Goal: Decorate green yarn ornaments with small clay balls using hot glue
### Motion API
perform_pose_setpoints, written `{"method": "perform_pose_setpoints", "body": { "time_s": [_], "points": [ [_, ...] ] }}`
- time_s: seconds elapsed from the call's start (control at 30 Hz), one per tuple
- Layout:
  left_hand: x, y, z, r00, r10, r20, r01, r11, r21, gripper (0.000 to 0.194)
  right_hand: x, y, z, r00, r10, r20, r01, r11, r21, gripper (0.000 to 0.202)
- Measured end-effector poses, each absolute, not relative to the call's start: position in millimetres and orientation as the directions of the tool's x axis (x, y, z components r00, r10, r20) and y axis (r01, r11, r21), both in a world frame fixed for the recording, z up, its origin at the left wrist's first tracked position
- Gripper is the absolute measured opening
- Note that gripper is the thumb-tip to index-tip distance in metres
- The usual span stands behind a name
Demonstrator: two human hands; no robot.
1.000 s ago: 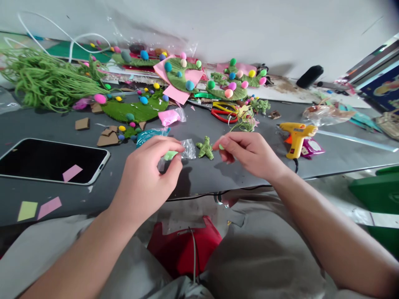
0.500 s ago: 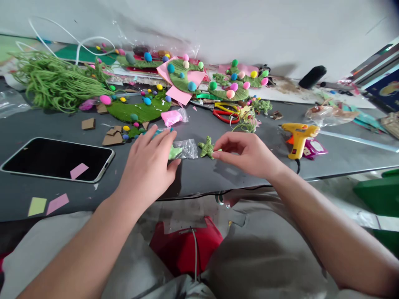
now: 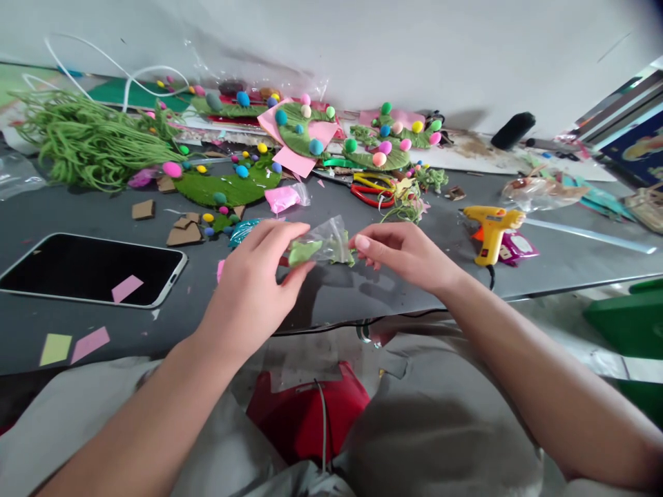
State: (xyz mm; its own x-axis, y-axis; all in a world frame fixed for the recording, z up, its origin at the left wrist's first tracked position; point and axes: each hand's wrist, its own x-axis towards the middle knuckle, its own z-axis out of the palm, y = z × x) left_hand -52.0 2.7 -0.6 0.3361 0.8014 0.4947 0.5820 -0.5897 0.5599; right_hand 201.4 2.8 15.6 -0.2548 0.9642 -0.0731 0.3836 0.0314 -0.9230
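Observation:
My left hand (image 3: 259, 276) grips a small clear plastic bag (image 3: 325, 238) with light green matter inside, held between thumb and fingers. Just behind the bag's right end, and partly covered by it, is a green yarn-wrapped star (image 3: 342, 257). My right hand (image 3: 401, 255) is closed in a pinch at the star's right side, its fingertips on one of the star's points. Beyond my left hand lies a packet of blue material (image 3: 243, 232), and farther back a pink packet (image 3: 286, 198).
A phone (image 3: 93, 269) lies left, near cardboard scraps (image 3: 184, 231). Green yarn (image 3: 98, 141) and a green felt piece with coloured balls (image 3: 228, 185) are behind. Red-and-yellow-handled scissors (image 3: 371, 192) lie centrally; a yellow glue gun (image 3: 492, 228) stands right.
My left hand has picked up the small clear bag and moved it right, in front of the star. My right hand remains beside the star.

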Motion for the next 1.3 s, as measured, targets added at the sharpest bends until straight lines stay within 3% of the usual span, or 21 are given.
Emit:
{"method": "perform_pose_setpoints", "body": {
  "time_s": [0.1,0.2,0.33,0.47,0.67,0.8,1.0,1.2,1.3],
  "points": [
    [-47,-1,-2,0.278,0.859,0.431,0.453,-0.513,0.73,0.044,196,0,19,-0.282,0.956,-0.076,0.331,0.023,-0.943,0.038],
    [-46,0,2,0.164,0.955,0.246,0.325,-0.288,0.901,0.056,193,0,19,-0.273,0.961,-0.05,0.282,0.03,-0.959,0.038],
    [-49,2,12,0.121,0.992,0.033,0.176,-0.054,0.983,0.047,195,0,20,-0.233,0.972,-0.033,0.268,0.031,-0.963,0.034],
    [-50,1,16,0.144,0.989,-0.019,0.081,0.008,0.997,0.028,196,-3,24,-0.256,0.965,-0.053,0.224,0.006,-0.975,0.03],
    [-46,-2,15,0.112,0.993,0.031,0.132,-0.046,0.99,0.019,189,-7,23,-0.332,0.937,-0.107,0.162,-0.055,-0.985,0.032],
    [-46,-3,13,0.074,0.994,0.085,0.16,-0.096,0.982,0.019,181,-8,23,-0.341,0.935,-0.098,0.121,-0.06,-0.991,0.037],
    [-47,-4,12,0.104,0.993,0.064,0.1,-0.074,0.992,0.022,180,-6,24,-0.216,0.975,-0.059,0.168,-0.023,-0.986,0.042],
    [-47,-1,12,0.221,0.974,0.039,0.097,-0.062,0.993,0.045,183,-3,23,-0.187,0.982,-0.031,0.171,0.001,-0.985,0.038],
    [-47,0,12,0.22,0.975,0.032,0.114,-0.059,0.992,0.043,183,-4,23,-0.184,0.982,-0.029,0.18,0.004,-0.984,0.035]
  ]
}}
